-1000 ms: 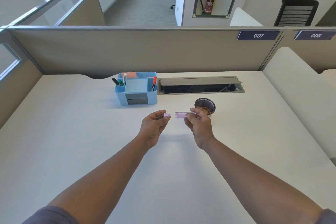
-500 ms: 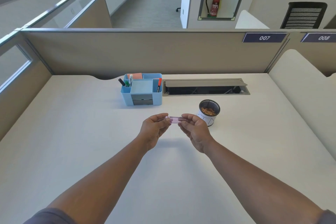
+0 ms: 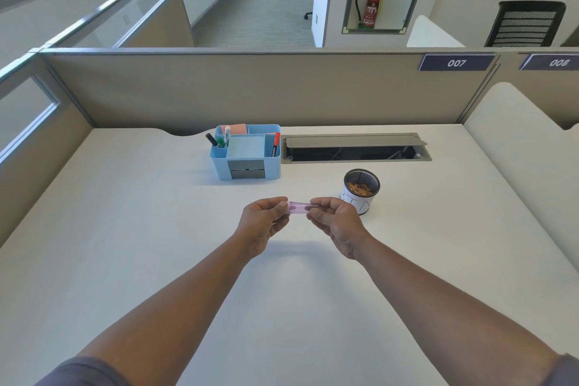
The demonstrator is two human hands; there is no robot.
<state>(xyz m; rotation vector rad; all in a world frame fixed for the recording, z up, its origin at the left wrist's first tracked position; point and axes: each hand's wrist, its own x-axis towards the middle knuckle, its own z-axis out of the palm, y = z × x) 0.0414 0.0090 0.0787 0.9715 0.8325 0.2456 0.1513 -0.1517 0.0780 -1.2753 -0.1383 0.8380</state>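
A small pink translucent piece [image 3: 299, 207], perhaps a capped pen or highlighter though too small to tell, spans the gap between the two hands above the tabletop [image 3: 125, 229], lying roughly level. The left hand [image 3: 262, 222] has its grip clamped on the left end between thumb and fingertips, and the right hand [image 3: 336, 222] pinches the right end likewise, so only the middle stretch shows. Just beyond the right hand stands a mesh cup [image 3: 361, 189] holding orange-brown bits, and farther back a blue organiser [image 3: 246, 153] with markers.
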